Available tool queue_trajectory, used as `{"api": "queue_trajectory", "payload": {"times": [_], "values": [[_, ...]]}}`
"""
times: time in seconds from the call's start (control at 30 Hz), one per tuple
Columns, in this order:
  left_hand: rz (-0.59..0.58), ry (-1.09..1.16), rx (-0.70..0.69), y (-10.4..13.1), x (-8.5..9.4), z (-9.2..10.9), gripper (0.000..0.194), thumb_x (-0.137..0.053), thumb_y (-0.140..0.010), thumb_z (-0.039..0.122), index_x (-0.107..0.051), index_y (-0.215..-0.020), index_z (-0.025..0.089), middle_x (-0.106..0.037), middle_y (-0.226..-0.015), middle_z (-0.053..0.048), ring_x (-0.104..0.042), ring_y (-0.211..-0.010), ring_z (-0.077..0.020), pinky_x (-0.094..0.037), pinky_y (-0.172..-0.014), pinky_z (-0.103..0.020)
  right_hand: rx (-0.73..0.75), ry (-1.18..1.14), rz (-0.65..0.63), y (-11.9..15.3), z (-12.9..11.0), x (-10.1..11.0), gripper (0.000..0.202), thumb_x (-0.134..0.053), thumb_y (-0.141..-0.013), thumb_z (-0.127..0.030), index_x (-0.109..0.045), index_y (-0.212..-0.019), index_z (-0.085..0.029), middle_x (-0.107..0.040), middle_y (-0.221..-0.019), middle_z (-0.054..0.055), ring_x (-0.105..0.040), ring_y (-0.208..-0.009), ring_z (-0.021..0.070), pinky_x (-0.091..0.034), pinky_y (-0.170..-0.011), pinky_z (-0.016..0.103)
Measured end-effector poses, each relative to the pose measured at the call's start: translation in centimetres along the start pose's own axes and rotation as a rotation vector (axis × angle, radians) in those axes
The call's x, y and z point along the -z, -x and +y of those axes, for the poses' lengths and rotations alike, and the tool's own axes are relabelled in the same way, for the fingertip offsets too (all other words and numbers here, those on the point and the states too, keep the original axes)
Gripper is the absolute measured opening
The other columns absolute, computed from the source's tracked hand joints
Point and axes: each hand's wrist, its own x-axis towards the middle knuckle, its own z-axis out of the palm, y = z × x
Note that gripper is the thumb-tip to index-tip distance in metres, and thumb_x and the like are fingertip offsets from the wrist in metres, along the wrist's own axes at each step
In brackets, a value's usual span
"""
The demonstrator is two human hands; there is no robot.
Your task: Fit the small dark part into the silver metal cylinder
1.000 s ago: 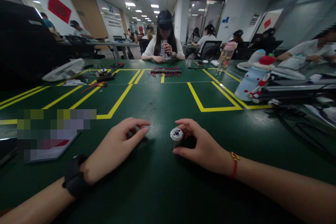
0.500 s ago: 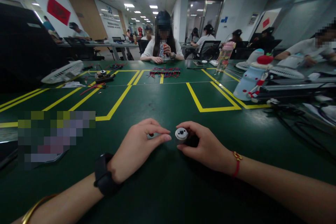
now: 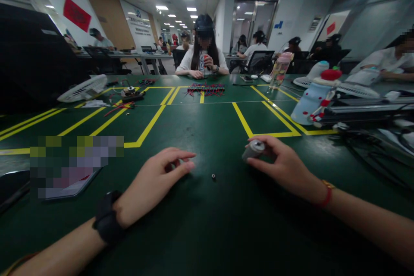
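Note:
My right hand (image 3: 276,159) grips a short silver cylinder (image 3: 253,150), which looks like a small electric motor, between thumb and fingers. It is tilted, its round end face turned up and to the right. Over to the left, my left hand (image 3: 166,172) is open, thumb and index finger apart with nothing between them. A tiny dark metal piece with a pale hole, like a small gear or bushing (image 3: 213,177), lies on the green table (image 3: 207,228) between my two hands, touching neither.
Yellow tape lines (image 3: 274,135) mark the table. Bundled red and dark wires (image 3: 206,89) lie before a person (image 3: 202,54) seated opposite. A blue bottle (image 3: 305,101) and dark cables (image 3: 365,151) are at right. At left are a white fan (image 3: 84,88) and loose parts (image 3: 131,92).
My right hand has moved right and away from me with the cylinder, tilting it. My left hand has drawn left and its fingertips have parted. The tiny piece now shows on the table.

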Motion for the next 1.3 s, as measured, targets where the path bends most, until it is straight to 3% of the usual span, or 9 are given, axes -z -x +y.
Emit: {"api": "queue_trajectory", "payload": {"times": [0.2,0.33,0.47,0.63,0.73,0.83,0.93,1.1,1.3], "values": [[0.227,0.197,0.32,1.9,4.1,-5.5,0.039,-0.053,-0.083,0.052,-0.066,-0.106,0.023,-0.065,-0.082,0.002,-0.057,-0.077,-0.0175,-0.044,-0.068,-0.026,-0.362,0.435,0.342,1.8,9.0,10.4,0.057,-0.067,-0.068,-0.051,-0.057,-0.113,-0.019,-0.065,-0.098,0.012,-0.062,-0.077,0.0221,-0.049,-0.068,0.036],[0.234,0.278,0.335,2.1,3.9,-6.0,0.039,-0.054,-0.083,0.051,-0.065,-0.105,0.021,-0.066,-0.088,0.001,-0.057,-0.08,-0.0173,-0.045,-0.07,-0.025,-0.401,0.573,0.376,2.6,11.2,12.4,0.063,-0.064,-0.069,-0.054,-0.053,-0.119,-0.017,-0.062,-0.105,0.016,-0.06,-0.092,0.0277,-0.047,-0.076,0.038],[0.193,0.147,0.33,1.9,3.7,-5.0,0.041,-0.051,-0.084,0.053,-0.065,-0.104,0.02,-0.065,-0.083,0.001,-0.057,-0.078,-0.0174,-0.044,-0.07,-0.025,0.006,0.855,0.56,1.9,6.9,8.8,0.078,-0.066,-0.068,-0.053,-0.043,-0.132,-0.015,-0.047,-0.13,0.021,-0.04,-0.123,0.0377,-0.031,-0.1,0.051],[0.188,0.041,0.306,1.8,3.7,-4.9,0.044,-0.047,-0.085,0.055,-0.066,-0.107,0.021,-0.066,-0.084,0.001,-0.058,-0.08,-0.0193,-0.042,-0.071,-0.027,0.34,0.5,-0.105,0.1,-1.2,-1.1,0.045,-0.057,-0.08,-0.05,-0.058,-0.118,-0.026,-0.057,-0.119,0.007,-0.049,-0.11,0.0226,-0.039,-0.093,0.041],[0.144,0.01,0.278,2.0,3.6,-5.5,0.046,-0.042,-0.088,0.055,-0.062,-0.113,0.021,-0.064,-0.09,-0.001,-0.057,-0.086,-0.0214,-0.041,-0.077,-0.029,0.348,0.383,-0.247,-1.2,-3.6,-5.9,0.04,-0.06,-0.078,-0.052,-0.066,-0.106,-0.024,-0.061,-0.107,0.005,-0.051,-0.098,0.0201,-0.042,-0.084,0.037],[0.131,0.012,0.264,2.0,3.7,-6.4,0.049,-0.037,-0.089,0.057,-0.06,-0.113,0.021,-0.062,-0.09,-0.002,-0.056,-0.085,-0.0211,-0.041,-0.076,-0.03,0.312,0.291,-0.284,-1.9,-4.0,-6.9,0.021,-0.058,-0.084,-0.039,-0.068,-0.084,-0.021,-0.063,-0.088,0.002,-0.053,-0.085,0.0141,-0.042,-0.077,0.03],[0.138,0.024,0.263,1.8,3.6,-7.1,0.05,-0.036,-0.089,0.058,-0.061,-0.111,0.022,-0.061,-0.089,-0.001,-0.056,-0.084,-0.0204,-0.041,-0.075,-0.031,0.178,0.207,-0.184,-1.6,-3.2,-3.9,0.018,-0.055,-0.086,-0.033,-0.065,-0.082,-0.018,-0.064,-0.083,0.002,-0.056,-0.076,0.0102,-0.043,-0.071,0.025],[0.135,0.041,0.299,1.8,3.4,-6.9,0.05,-0.036,-0.088,0.06,-0.061,-0.112,0.023,-0.06,-0.088,-0.001,-0.055,-0.084,-0.0199,-0.04,-0.075,-0.031,-0.108,0.325,0.197,0.3,0.8,5.4,0.028,-0.053,-0.085,-0.04,-0.065,-0.097,-0.018,-0.067,-0.081,0.004,-0.06,-0.069,0.0119,-0.044,-0.062,0.024],[0.122,0.033,0.313,1.8,3.4,-6.6,0.048,-0.037,-0.088,0.06,-0.062,-0.112,0.026,-0.061,-0.089,0.001,-0.054,-0.085,-0.0195,-0.039,-0.076,-0.029,-0.117,0.777,0.601,1.3,5.0,13.3,0.023,-0.059,-0.081,-0.032,-0.072,-0.094,-0.019,-0.071,-0.089,0.004,-0.063,-0.078,0.0126,-0.044,-0.069,0.023]]}}
